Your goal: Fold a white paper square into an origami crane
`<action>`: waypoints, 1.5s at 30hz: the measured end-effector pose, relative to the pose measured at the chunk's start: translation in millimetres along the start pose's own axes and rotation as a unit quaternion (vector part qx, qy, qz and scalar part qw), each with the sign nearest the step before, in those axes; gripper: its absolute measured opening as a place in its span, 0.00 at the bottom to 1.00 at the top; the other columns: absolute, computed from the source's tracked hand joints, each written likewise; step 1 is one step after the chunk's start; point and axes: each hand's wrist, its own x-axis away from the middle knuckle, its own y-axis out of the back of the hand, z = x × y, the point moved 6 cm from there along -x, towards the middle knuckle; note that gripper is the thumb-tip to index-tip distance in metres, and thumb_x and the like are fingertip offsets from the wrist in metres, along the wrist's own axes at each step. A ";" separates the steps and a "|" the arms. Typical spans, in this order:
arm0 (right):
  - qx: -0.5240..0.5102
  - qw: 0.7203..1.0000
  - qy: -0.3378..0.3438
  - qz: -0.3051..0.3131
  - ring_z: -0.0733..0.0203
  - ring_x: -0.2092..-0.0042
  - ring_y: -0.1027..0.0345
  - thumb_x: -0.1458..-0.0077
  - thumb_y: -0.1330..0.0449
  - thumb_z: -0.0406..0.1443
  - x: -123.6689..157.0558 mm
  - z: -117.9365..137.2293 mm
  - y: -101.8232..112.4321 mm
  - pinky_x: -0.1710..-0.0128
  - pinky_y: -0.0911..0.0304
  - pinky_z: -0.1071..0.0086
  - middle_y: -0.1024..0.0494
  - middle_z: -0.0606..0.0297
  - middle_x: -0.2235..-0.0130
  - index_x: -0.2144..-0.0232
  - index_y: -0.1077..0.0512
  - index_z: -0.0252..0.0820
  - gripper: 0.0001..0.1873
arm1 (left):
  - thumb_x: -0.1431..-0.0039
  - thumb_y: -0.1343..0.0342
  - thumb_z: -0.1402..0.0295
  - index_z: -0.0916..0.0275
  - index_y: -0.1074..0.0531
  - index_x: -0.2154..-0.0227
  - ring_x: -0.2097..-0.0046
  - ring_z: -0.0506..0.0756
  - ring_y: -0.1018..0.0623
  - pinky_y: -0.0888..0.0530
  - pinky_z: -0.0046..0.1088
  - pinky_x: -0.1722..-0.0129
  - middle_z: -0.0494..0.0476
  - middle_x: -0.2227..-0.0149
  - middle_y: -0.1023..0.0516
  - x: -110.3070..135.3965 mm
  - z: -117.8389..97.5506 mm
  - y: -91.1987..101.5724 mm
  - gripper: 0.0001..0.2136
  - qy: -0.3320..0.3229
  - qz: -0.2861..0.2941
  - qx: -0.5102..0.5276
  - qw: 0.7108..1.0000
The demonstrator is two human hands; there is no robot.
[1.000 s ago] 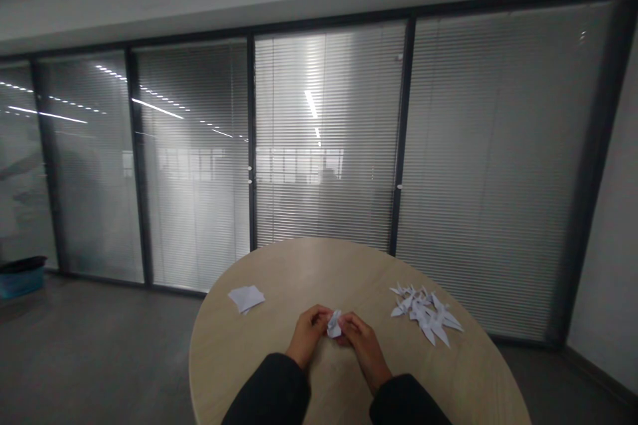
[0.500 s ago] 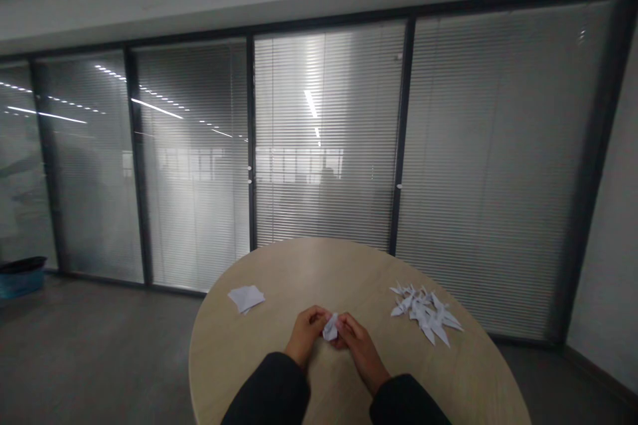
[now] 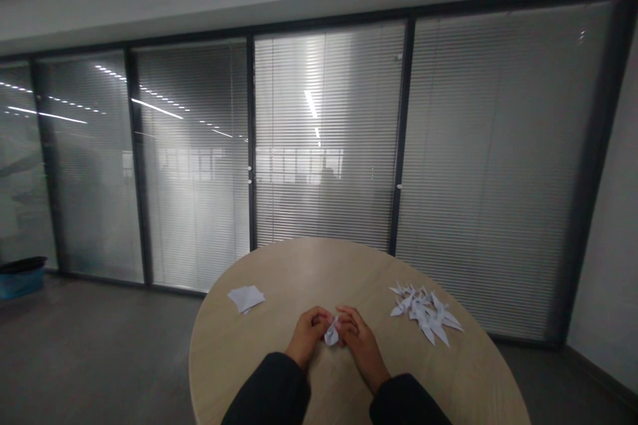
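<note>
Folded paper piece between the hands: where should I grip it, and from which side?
Probably pinch the folded paper piece by its lower end, from the near side: it is narrow and tapered, and the left hand and right hand crowd its upper part.

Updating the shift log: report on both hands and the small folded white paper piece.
Left hand, right hand on small folded white paper piece. White paper origami cranes off to right, not in the way.

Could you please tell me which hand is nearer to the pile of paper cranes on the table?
Right. The right hand is just left of the pile, and the left hand lies farther left, beyond it.
</note>
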 end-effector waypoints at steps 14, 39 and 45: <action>-0.038 0.996 -0.018 -0.073 0.54 0.69 0.27 0.64 0.33 0.51 -3.2 3.6 17.8 0.67 0.34 0.66 0.21 0.62 0.72 0.71 0.27 0.40 0.23 | 0.60 0.35 0.64 0.61 0.32 0.70 0.70 0.50 0.28 0.35 0.22 0.71 0.50 0.72 0.26 15.8 -30.3 -9.2 0.15 -0.064 -0.019 -0.110 0.992; -0.050 0.998 -0.038 -0.007 0.57 0.69 0.29 0.63 0.32 0.48 -2.1 -4.0 5.2 0.68 0.36 0.67 0.22 0.63 0.73 0.72 0.26 0.40 0.19 | 0.60 0.36 0.63 0.65 0.24 0.73 0.73 0.52 0.28 0.34 0.25 0.72 0.54 0.76 0.23 7.7 -21.3 2.7 0.12 -0.062 -0.045 -0.065 0.995; -0.033 0.999 -0.028 0.010 0.60 0.71 0.31 0.62 0.32 0.47 -1.4 -0.5 1.5 0.69 0.38 0.69 0.23 0.65 0.75 0.74 0.26 0.40 0.18 | 0.61 0.36 0.63 0.66 0.25 0.77 0.76 0.51 0.30 0.36 0.26 0.74 0.53 0.80 0.26 4.7 -16.5 6.6 0.11 -0.047 -0.064 -0.056 0.995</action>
